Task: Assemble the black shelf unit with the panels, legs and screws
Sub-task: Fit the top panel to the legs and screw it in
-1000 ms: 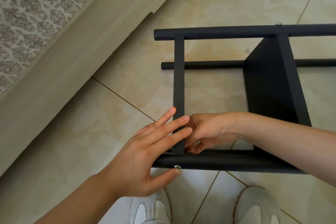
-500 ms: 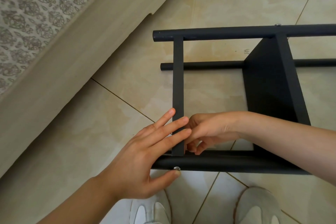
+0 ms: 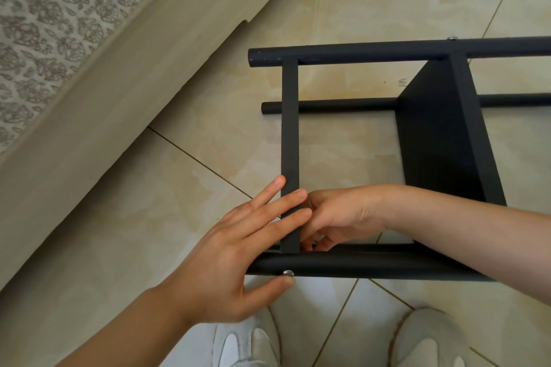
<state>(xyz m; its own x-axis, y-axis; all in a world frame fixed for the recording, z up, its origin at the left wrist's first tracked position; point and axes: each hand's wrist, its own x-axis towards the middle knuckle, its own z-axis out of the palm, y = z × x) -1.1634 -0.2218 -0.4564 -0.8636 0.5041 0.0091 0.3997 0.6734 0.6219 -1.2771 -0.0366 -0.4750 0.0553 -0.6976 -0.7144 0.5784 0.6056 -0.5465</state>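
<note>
The black shelf unit (image 3: 417, 158) is laid on its side on the tiled floor (image 3: 149, 247), so that the joints can be reached from above. The end panel (image 3: 289, 143) is steadied against the near leg (image 3: 357, 265) by the flat, open left hand (image 3: 238, 250), whose thumb is pressed beside 1 screw (image 3: 288, 272). The right hand (image 3: 337, 217) is curled behind the panel; whether anything is gripped cannot be told. No readable writing is seen.

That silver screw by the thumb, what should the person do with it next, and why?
Probably turn the screw further in with the left hand. Its head still stands proud of the near leg, the thumb rests against it, and the right hand steadies the end panel where the two meet.
</note>
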